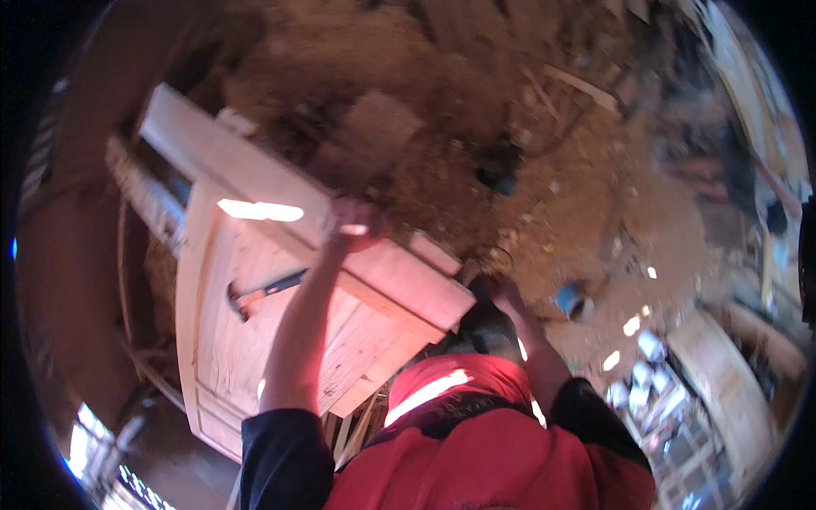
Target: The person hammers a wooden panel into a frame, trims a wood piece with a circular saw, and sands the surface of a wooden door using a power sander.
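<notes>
- Nearest us, beneath our red shirt (459, 463) with its dark sleeves, our right hand (503, 293) hangs low beside the plank's near end; it is dim and blurred, so we cannot tell whether it is open, closed or holding anything.
- Our left hand (359, 223) lies across the plank, about midway along; blur hides the fingers, so we cannot tell whether they grip or only press.
- The thick wooden plank (285, 189) lies slantwise along the far edge of a framed wooden panel (234, 340), both to the left of our body.
- We judge the plank stiff and fairly heavy, hard to break, with rough edges that may give splinters; we do best to take it by both long edges, one hand toward each end.
- The panel looks broad and rigid, so we would hold it by its raised frame rather than its flat boards.
- A claw hammer (255, 295) lies loose on the panel and could slide if that tilts; its dark handle gives the hold.
- Farther off, a blue container (574, 302) rests on the brown dirt floor (612, 225).
</notes>
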`<control>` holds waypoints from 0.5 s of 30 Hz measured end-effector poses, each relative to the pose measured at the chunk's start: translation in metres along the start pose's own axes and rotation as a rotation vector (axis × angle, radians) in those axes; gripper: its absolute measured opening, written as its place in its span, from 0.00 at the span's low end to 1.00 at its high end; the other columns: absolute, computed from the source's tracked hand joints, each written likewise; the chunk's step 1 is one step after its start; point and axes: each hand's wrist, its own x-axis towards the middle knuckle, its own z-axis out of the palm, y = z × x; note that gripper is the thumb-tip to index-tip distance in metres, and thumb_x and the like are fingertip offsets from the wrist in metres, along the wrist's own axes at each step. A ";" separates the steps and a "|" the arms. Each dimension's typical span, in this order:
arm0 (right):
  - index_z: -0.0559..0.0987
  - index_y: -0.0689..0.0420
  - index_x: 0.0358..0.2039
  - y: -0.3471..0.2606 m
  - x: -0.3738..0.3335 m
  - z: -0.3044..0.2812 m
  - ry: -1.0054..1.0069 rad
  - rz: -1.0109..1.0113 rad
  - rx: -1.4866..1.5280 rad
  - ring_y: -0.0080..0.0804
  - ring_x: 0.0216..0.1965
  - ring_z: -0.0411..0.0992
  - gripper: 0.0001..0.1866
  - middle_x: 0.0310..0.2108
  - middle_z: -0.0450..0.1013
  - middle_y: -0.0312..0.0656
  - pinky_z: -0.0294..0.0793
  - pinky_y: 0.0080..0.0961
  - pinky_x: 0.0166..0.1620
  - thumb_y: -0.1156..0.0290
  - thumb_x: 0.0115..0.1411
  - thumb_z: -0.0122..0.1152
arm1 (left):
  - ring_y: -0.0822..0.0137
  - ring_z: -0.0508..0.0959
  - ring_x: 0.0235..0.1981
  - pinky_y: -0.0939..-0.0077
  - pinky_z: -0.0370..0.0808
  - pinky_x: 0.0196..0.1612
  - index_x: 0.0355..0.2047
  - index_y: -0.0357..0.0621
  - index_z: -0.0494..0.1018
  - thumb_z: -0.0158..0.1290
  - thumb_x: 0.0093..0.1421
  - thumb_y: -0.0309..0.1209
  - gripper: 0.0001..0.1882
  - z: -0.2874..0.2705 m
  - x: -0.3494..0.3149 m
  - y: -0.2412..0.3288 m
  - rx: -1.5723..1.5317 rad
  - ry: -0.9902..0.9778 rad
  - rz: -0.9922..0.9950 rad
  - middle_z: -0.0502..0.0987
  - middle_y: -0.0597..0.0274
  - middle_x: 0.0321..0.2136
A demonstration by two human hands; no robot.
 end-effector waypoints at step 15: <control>0.80 0.61 0.51 0.079 0.326 0.013 -0.316 -0.090 -0.377 0.55 0.48 0.78 0.22 0.46 0.79 0.59 0.77 0.49 0.48 0.57 0.65 0.56 | 0.53 0.79 0.24 0.53 0.75 0.39 0.27 0.49 0.80 0.56 0.43 0.35 0.10 -0.023 -0.014 0.014 -0.058 0.492 0.227 0.82 0.56 0.27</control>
